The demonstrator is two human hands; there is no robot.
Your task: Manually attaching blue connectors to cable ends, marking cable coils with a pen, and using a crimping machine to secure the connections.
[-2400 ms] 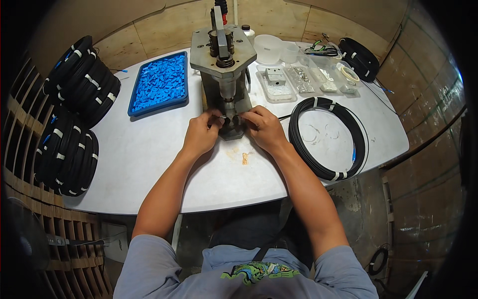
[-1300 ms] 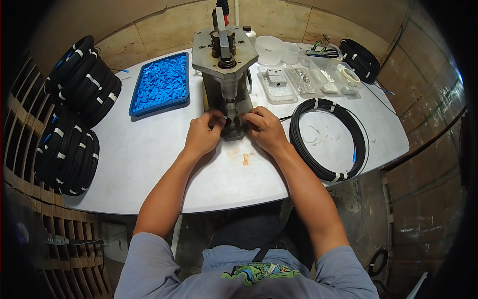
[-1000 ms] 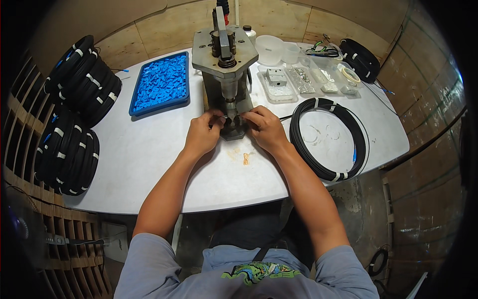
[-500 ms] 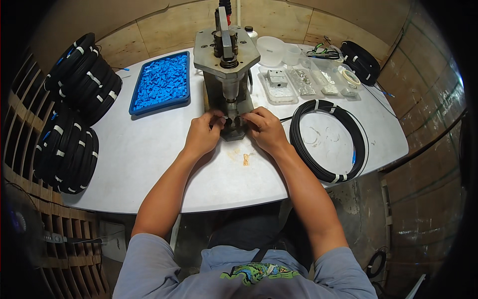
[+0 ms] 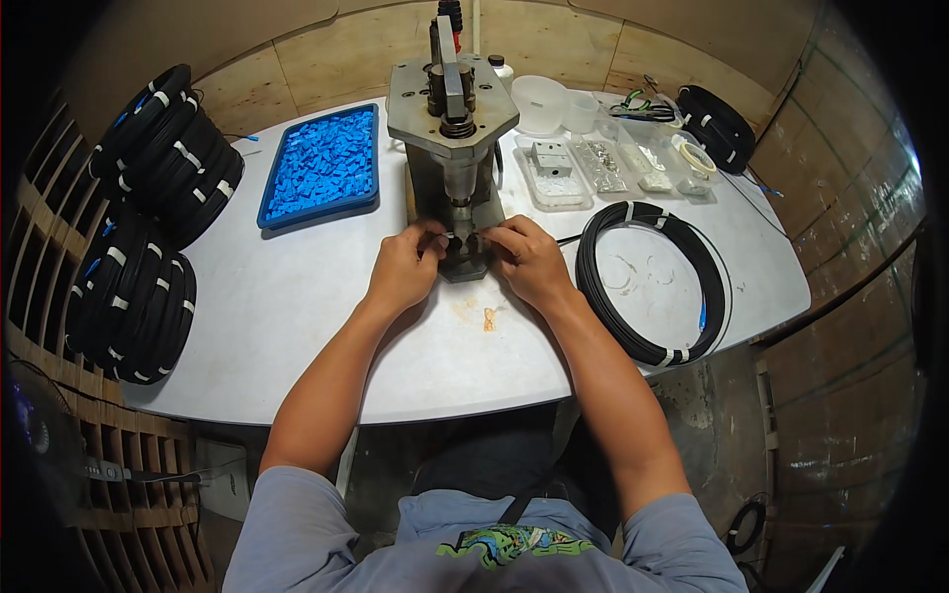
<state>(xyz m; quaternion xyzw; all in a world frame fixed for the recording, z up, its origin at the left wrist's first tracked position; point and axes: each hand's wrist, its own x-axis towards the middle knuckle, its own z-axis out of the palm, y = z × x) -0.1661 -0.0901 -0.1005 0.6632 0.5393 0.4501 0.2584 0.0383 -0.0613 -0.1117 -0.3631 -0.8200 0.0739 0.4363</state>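
Both hands meet at the base of the grey bench press [image 5: 452,148] on the white worktop [image 5: 297,296]: the left hand [image 5: 403,272] and right hand [image 5: 527,259] pinch a small part [image 5: 457,237] (too small to identify) with closed fingers, steadying it under the ram. A black cable coil [image 5: 652,282] lies just right.

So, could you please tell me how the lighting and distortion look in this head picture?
Head view: even, soft light on the white table, no harsh glare; strong fisheye bending of the table edge and wooden walls; black vignette at the corners; both hands at the press are sharp, without motion blur.
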